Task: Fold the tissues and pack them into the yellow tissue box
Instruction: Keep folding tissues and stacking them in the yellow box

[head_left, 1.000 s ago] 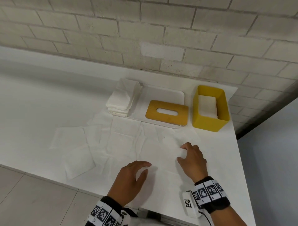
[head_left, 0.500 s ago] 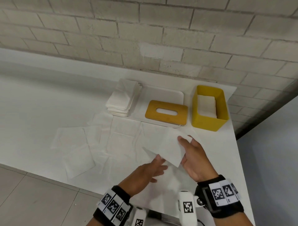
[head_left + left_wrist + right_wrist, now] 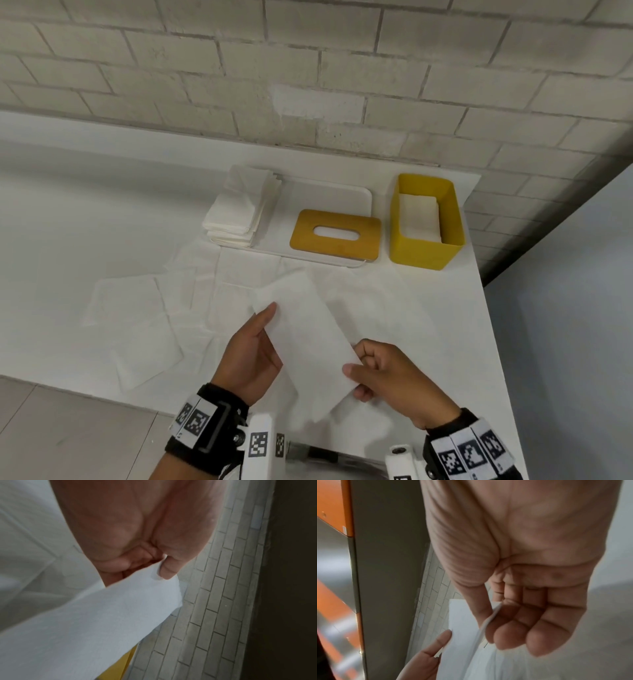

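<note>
loose tissues (image 3: 137,318) lying unfolded left of centre | left hand (image 3: 251,356) pinching folded tissue (image 3: 305,346) at lower centre | right hand (image 3: 394,380) gripping its near end | yellow tissue box (image 3: 426,251) sitting upper right, partly filled, lid (image 3: 335,236) off

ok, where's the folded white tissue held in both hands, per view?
Head: folded white tissue low centre, between left hand and right hand.
Left wrist: lower left, under the thumb.
Right wrist: bottom centre, pinched edge-on.
Shared landmark: pale brick wall.
</note>
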Tool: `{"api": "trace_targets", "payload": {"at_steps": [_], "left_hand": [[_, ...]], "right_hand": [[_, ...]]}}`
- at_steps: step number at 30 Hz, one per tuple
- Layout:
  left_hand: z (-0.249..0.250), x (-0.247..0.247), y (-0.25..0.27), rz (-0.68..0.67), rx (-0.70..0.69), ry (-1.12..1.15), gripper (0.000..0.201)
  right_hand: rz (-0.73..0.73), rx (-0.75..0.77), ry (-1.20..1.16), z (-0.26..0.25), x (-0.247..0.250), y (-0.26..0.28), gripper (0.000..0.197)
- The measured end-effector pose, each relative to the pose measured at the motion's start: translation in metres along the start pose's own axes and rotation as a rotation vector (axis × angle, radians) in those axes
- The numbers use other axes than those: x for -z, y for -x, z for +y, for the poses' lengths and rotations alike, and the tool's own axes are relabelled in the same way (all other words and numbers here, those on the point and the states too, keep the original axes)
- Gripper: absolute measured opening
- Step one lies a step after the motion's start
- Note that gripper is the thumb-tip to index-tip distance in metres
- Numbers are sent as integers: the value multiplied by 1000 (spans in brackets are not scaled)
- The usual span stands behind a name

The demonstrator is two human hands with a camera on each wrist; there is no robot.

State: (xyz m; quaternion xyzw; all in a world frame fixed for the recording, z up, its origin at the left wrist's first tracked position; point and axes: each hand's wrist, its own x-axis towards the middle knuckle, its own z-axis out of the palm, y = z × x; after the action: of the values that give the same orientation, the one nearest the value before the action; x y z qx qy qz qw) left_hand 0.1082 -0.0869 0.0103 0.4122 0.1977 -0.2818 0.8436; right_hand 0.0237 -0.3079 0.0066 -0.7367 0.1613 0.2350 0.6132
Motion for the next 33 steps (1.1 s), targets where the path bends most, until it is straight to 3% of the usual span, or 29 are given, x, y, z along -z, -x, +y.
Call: {"api": "trace_targets", "payload": {"at_steps": [3,5,7,8,12,15,21,29,33], "left_hand": [[-4,2,1,13,-9,17,39],[-6,3,2,20,-25,20,37],[-5,4,3,19,-47,14,35],[-4,5,3,16,-56,3,35],[-1,6,3,23,-86,-71,37],[1,7,4,30,-103,-91,36],[11,11,3,46,-135,-159,36],[15,4,-3,37,-168,-248,37],[20,-2,-7,30,-191,-289,36]], "right_hand": [[-8,-31,72,6,10,-6,28],[238,-27,208,8,21,-17,26],[473,-23,281,7,32,-31,42],[511,-32,269,4,35,-39,52],[467,-113,328,-8,37,-75,80],[549,-105,269,-13,39,-93,63],[705,82,248,-22,49,-90,4],[810,190,296,-22,59,-85,8],[827,400,32,-35,59,-77,5]]}}
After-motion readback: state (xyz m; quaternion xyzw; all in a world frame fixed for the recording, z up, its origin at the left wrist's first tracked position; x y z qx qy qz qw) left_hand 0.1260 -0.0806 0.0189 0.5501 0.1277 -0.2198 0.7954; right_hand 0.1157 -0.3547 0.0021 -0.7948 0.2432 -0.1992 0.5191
